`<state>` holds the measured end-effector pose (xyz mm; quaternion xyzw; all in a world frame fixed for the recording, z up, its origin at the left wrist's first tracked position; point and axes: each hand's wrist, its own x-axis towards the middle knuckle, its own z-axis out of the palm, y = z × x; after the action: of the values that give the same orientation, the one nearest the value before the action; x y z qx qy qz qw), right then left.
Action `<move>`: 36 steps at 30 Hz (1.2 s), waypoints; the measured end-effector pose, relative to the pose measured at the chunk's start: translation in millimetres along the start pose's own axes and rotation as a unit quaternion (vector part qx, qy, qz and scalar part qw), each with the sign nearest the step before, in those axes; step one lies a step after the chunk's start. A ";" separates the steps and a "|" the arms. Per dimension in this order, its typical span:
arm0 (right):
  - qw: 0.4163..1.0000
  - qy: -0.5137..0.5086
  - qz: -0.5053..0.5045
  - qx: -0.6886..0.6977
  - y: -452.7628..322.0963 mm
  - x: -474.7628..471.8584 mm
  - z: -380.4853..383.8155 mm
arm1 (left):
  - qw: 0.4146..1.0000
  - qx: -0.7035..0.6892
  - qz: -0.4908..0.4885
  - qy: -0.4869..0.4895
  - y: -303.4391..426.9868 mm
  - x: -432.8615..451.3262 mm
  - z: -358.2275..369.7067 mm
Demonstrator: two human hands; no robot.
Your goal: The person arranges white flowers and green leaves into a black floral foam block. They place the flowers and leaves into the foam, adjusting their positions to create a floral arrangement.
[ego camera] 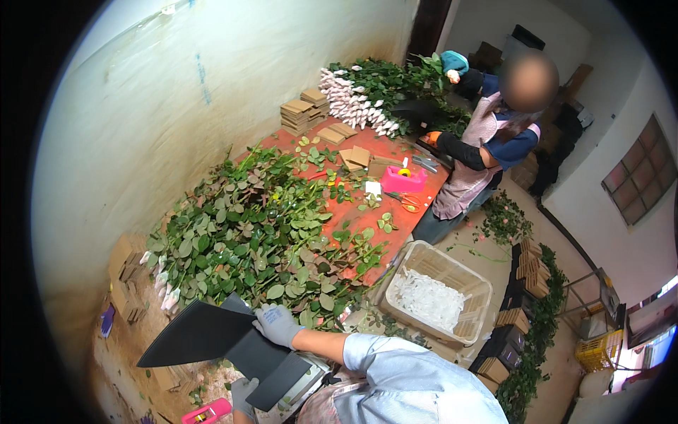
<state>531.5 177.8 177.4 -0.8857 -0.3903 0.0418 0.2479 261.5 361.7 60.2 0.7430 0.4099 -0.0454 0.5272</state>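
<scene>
A large black folded sheet [265, 355] with a broad curved flap stands in front of me, over a light-coloured stand or frame. My right hand [276, 324], in a pale grey glove, grips its upper edge beside the rose stems. My left hand [244, 395], gloved alike, is at the lower edge of the black sheet; its fingers are partly hidden. Just beyond lies a big heap of leafy rose stems [254, 233], with white-wrapped rose heads [168, 297] at its left end. A pink tape dispenser [207, 411] lies near my left hand.
Across the red table [349, 212], a co-worker [476, 143] handles more wrapped roses [360, 103]. Cardboard pieces [296, 114], orange-handled scissors [410, 202] and another pink tape dispenser [403, 179] lie there. A plastic crate [439, 291] of white strips stands at the table's side. A purple glove [107, 320] lies at left.
</scene>
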 end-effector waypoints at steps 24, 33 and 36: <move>0.868 -0.289 -0.378 -0.146 -105.3 12.9 3.4 | 0.993 0.115 0.019 0.020 15.2 -7.1 19.1; 0.846 -0.279 -0.366 -0.269 -92.3 13.4 73.7 | 0.992 0.122 -0.029 0.010 29.7 -18.9 13.9; 0.858 -0.232 -0.373 -0.266 -86.3 0.8 79.4 | 0.987 0.155 -0.042 -0.010 41.0 -26.6 2.1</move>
<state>452.9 260.0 148.8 -0.6708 -0.7338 0.0455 -0.0977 271.6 340.7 103.2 0.7972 0.4235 -0.1380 0.4075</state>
